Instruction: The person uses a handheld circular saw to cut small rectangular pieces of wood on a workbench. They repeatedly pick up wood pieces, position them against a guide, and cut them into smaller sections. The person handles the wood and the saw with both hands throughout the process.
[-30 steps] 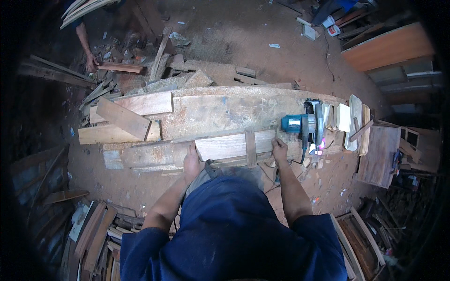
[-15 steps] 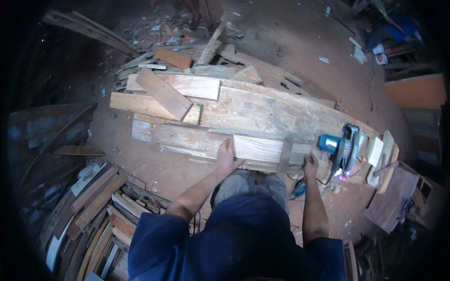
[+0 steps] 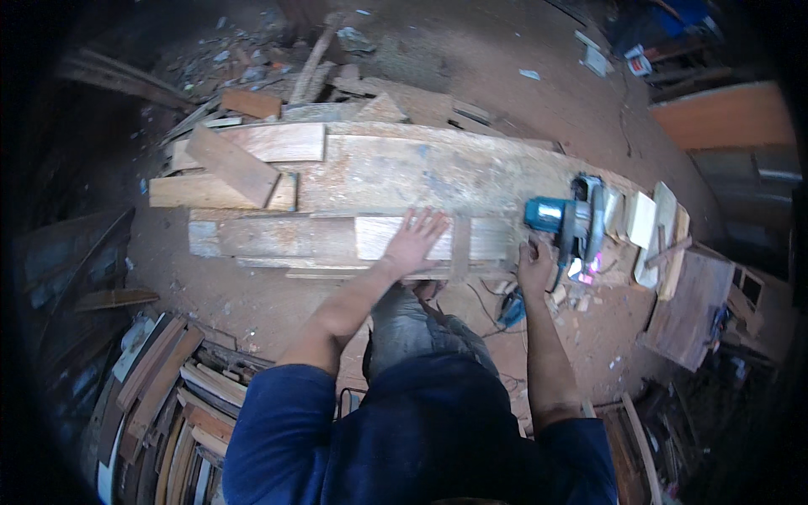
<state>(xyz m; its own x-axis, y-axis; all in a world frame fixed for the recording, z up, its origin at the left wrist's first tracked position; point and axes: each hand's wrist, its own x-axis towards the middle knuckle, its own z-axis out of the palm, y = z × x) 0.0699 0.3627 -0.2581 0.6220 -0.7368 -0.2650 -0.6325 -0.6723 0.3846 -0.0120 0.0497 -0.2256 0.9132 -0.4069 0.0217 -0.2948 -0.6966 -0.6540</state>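
Observation:
A pale, freshly surfaced board (image 3: 370,238) lies along the near side of the work plank. My left hand (image 3: 414,242) rests flat on it with the fingers spread. A darker narrow strip of wood (image 3: 460,246) crosses the boards just right of that hand, and a duller board piece (image 3: 490,240) extends beyond it. My right hand (image 3: 534,265) is by that piece's right end, its fingers curled together; what they hold, if anything, is too small to make out. Just beyond the right hand, a teal circular saw (image 3: 551,215) sits on the plank.
Several cut boards (image 3: 231,164) lie crossed at the plank's left. Wood offcuts (image 3: 644,223) stand right of the saw. A second teal power tool (image 3: 511,310) lies on the ground with its cord near my legs. Stacked timber (image 3: 168,396) fills the lower left.
My left hand has moved from the pale board's left end to its middle and flattened out. The right hand has shifted slightly off the board end. The whole view has swung rightward.

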